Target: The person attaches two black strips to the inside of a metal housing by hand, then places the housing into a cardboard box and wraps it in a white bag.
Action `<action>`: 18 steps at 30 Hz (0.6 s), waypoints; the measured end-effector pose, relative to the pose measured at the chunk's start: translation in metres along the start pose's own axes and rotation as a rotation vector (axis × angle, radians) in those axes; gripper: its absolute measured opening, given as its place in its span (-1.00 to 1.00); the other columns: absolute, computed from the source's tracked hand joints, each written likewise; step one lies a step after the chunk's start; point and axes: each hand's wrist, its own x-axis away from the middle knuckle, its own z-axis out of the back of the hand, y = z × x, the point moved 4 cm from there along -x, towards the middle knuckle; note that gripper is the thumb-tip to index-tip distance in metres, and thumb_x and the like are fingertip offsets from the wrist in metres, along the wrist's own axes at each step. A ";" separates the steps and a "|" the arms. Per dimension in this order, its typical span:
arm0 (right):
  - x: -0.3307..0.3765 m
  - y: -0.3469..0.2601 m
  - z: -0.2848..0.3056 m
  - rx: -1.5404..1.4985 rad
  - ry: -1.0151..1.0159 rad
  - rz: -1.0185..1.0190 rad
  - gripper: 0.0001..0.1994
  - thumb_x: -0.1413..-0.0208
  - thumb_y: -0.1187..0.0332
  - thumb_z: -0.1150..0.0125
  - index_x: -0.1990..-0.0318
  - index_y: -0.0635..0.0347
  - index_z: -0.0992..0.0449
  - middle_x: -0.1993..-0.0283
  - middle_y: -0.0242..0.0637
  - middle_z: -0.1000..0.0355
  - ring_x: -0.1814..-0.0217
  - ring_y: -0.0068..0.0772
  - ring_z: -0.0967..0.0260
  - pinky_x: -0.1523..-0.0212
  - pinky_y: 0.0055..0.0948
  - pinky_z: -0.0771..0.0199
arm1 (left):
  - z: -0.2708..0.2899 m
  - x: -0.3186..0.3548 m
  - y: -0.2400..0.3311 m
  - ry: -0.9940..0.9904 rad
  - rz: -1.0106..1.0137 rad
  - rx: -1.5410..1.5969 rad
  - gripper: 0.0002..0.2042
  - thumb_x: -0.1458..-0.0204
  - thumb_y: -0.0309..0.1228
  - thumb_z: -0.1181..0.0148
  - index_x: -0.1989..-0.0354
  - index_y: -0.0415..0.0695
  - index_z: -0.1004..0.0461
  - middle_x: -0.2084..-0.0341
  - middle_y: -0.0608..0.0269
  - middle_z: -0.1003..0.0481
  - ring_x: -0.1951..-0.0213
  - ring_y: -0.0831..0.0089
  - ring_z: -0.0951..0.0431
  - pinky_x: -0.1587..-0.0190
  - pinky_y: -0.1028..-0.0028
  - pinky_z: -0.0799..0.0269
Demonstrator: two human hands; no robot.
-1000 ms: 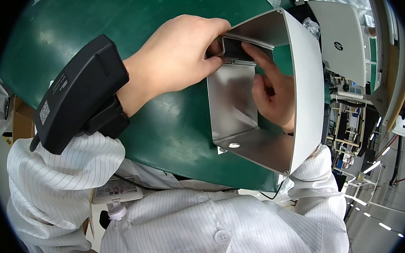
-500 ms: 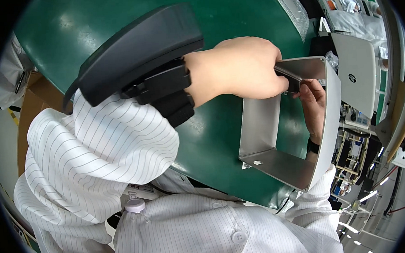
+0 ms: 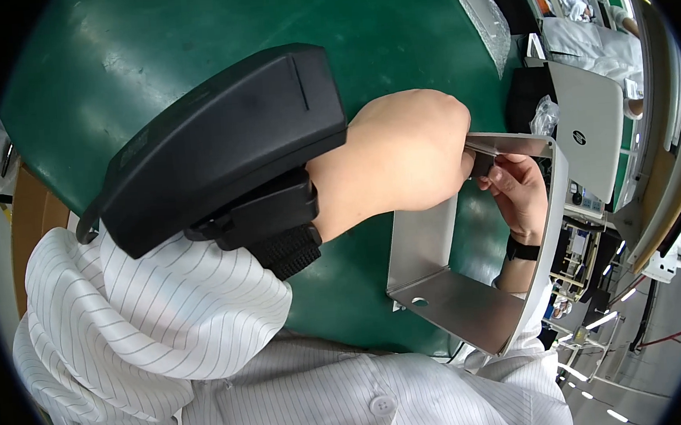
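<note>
An open silver sheet-metal frame [image 3: 473, 302], with a round hole in its near panel, is tilted above the green table. My left hand [image 3: 411, 152] reaches in from the left, its fingers curled at the frame's far edge. Between my hands, just inside that edge, is a small black block [image 3: 481, 163]; its kind is not clear. My right hand [image 3: 522, 192] comes up through the frame's opening and pinches the block with thumb and fingertips. The left fingers close on the block's other side, partly hidden by the back of that hand. A bulky black device [image 3: 225, 141] is strapped to my left wrist.
Beyond the frame lie a silver laptop [image 3: 591, 124] and a crumpled clear plastic bag [image 3: 545, 115]. Bubble wrap [image 3: 485, 21] lies along the table's far right edge. A cardboard box [image 3: 37, 226] stands at the left. Another person in white [image 3: 597, 46] is at the upper right.
Both hands and the frame sit slightly lower in the picture, as the whole view has shifted. The right hand shows more fully inside the frame; the grip on the black block continues.
</note>
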 end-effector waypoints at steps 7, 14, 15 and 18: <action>0.023 0.020 -0.010 -0.218 0.070 -0.057 -0.71 -0.38 0.23 -0.01 0.02 0.32 -0.42 0.25 -0.23 -0.49 0.26 -0.45 -0.45 0.22 -0.51 -0.44 | -0.004 0.001 -0.004 0.063 -0.013 0.115 -0.81 -0.04 -0.41 -0.21 0.49 -0.30 -0.48 0.63 -0.04 -0.48 0.49 0.03 -0.54 0.39 0.17 -0.42; 0.025 0.033 -0.001 -0.318 0.211 -0.139 -0.69 -0.37 0.16 -0.05 0.20 0.27 -0.46 0.38 -0.24 -0.48 0.43 -0.46 -0.41 0.42 -0.54 -0.36 | -0.014 0.010 -0.004 0.159 -0.137 0.122 -0.85 -0.05 -0.45 -0.22 0.44 -0.30 -0.48 0.60 -0.05 -0.49 0.50 0.02 -0.53 0.41 0.18 -0.40; 0.025 0.038 0.003 -0.298 0.255 -0.146 -0.69 -0.36 0.16 -0.08 0.24 0.27 -0.47 0.41 -0.25 -0.48 0.46 -0.47 -0.39 0.47 -0.55 -0.32 | -0.012 0.011 -0.004 0.148 -0.112 0.140 -0.85 -0.05 -0.46 -0.22 0.43 -0.31 -0.48 0.60 -0.05 -0.50 0.50 0.03 -0.53 0.42 0.19 -0.40; 0.022 0.047 0.001 -0.313 0.245 -0.119 -0.70 -0.33 0.17 -0.12 0.30 0.25 -0.49 0.47 -0.31 -0.44 0.52 -0.52 -0.32 0.55 -0.57 -0.22 | -0.014 0.012 -0.004 0.148 -0.105 0.149 -0.86 -0.05 -0.46 -0.22 0.41 -0.31 -0.48 0.59 -0.05 -0.50 0.51 0.04 -0.53 0.43 0.20 -0.39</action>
